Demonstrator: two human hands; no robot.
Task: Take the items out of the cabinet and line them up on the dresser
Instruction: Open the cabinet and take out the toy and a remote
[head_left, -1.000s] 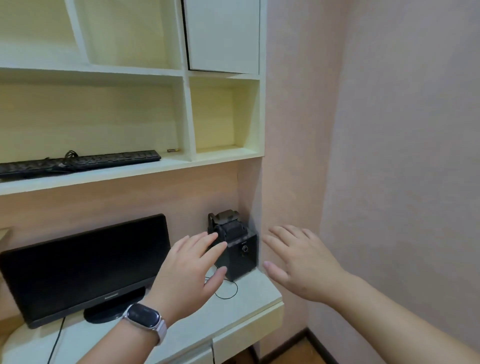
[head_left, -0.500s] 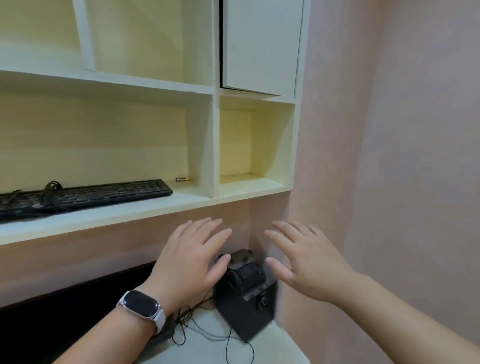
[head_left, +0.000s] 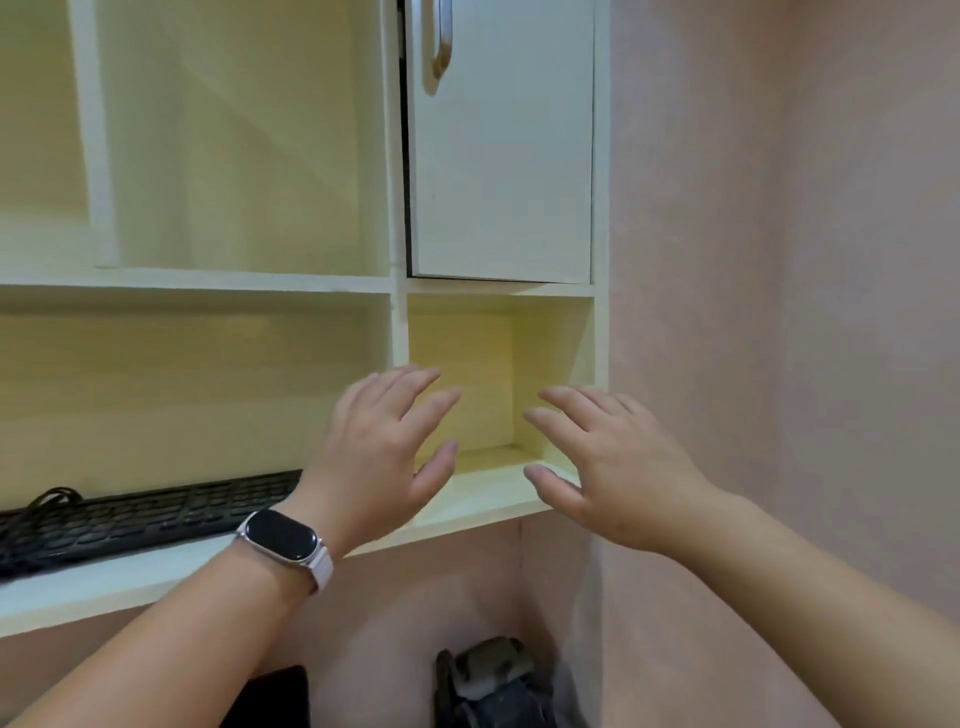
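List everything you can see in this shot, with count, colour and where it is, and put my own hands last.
Cream wooden shelving unit: one, pale cream, fills the upper left and centre; its open compartments look bare apart from the keyboard.
White cabinet door with metal handle: one, white, upper centre, nearly shut with a dark gap along its left edge.
Black computer keyboard with coiled cable: one, black, lying on the long lower shelf at left.
Black boxy device: one, black and grey, bottom centre below the shelves; partly cut off.
Dark screen corner: one, black, bottom edge.
Pink wall: right side.
Black smartwatch on pale band: one, on the left wrist.
Left hand: open, empty, raised towards the small cubby.
Right hand: open, empty, beside it.
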